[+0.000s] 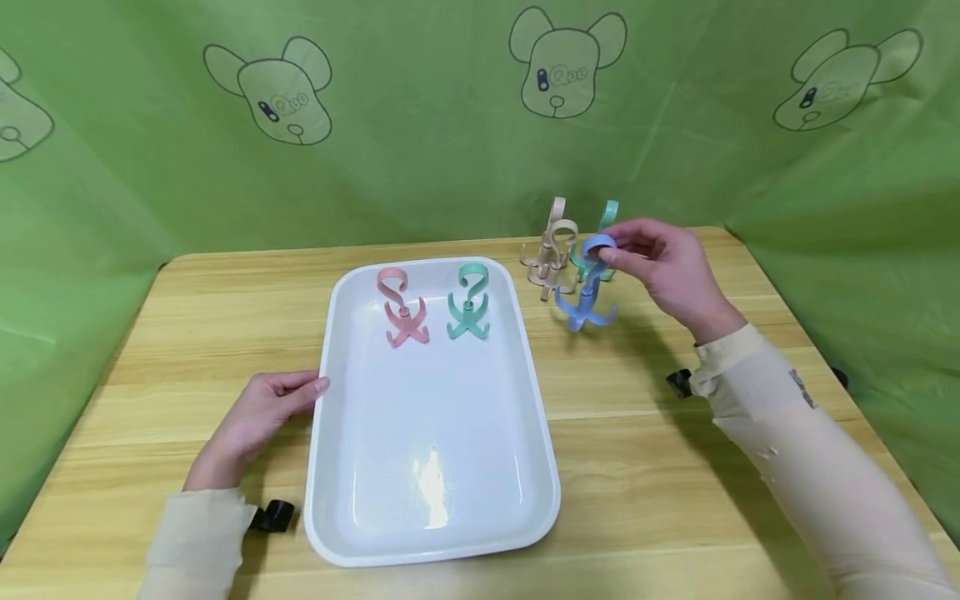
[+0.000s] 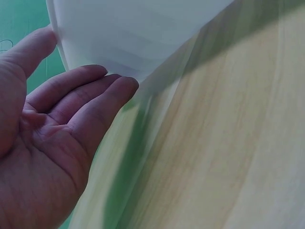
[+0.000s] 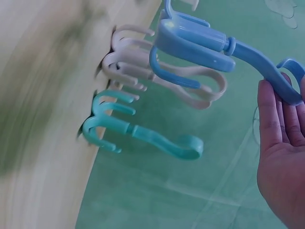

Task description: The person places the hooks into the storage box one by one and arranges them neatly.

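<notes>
1. At centre left, I have the left hand [image 1: 266, 410] gripping the white tray [image 1: 397, 400], thumb at its rim, fingers against the outer wall.
2. Within the tray's upper part, I see a pink hook [image 1: 406, 323], then a green hook [image 1: 468, 318].
3. Upper right of centre, two beige hooks [image 1: 553, 272] stand together.
4. Just beside them, my right hand [image 1: 667, 271] pinches the blue hook [image 1: 585, 311] by its curl; a teal hook [image 1: 610, 215] stands behind.

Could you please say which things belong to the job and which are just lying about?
Likely job: blue hook in right hand, white tray, pink hook, green hook, second green hook, beige hooks.
Apparently just surroundings: wooden table, green backdrop.
</notes>
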The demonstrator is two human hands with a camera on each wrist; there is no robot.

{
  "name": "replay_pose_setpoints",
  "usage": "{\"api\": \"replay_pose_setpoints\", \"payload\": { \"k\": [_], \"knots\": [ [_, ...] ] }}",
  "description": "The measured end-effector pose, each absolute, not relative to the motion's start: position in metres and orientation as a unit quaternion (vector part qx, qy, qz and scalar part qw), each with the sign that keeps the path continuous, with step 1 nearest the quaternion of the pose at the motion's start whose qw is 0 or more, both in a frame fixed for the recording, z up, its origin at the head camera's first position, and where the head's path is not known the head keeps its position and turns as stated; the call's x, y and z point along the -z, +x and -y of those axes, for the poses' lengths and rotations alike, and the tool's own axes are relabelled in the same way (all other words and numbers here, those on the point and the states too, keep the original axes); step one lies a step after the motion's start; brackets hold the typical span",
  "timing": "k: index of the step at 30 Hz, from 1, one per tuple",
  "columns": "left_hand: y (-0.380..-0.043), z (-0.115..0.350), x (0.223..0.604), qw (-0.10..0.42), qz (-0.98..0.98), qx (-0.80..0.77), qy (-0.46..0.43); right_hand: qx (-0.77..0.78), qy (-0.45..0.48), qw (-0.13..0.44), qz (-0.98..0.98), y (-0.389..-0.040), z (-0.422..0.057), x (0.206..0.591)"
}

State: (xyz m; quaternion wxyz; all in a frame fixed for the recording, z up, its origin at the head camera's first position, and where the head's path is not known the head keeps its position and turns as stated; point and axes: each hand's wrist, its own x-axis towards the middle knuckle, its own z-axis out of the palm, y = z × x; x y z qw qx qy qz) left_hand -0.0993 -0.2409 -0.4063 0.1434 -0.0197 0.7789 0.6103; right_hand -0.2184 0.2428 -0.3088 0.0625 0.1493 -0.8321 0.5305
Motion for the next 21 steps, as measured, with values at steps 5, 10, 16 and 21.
{"api": "replay_pose_setpoints", "payload": {
  "k": [5, 10, 16, 21],
  "knots": [
    [-0.099, 0.242, 0.409, 0.145, -0.781, -0.607, -0.020, -0.547, 0.169, 0.059, 0.818, -0.214, -0.235, 0.300],
    [-0.102, 0.242, 0.410, 0.146, -0.780, -0.608, -0.021, -0.548, 0.193, 0.061, 0.812, -0.208, -0.226, 0.288],
    [-0.101, 0.241, 0.410, 0.146, -0.775, -0.615, -0.015, -0.535, 0.199, 0.050, 0.820, -0.207, -0.212, 0.282],
    [-0.100, 0.241, 0.408, 0.149, -0.774, -0.616, -0.020, -0.542, 0.212, 0.048, 0.812, -0.205, -0.202, 0.277]
  ]
}}
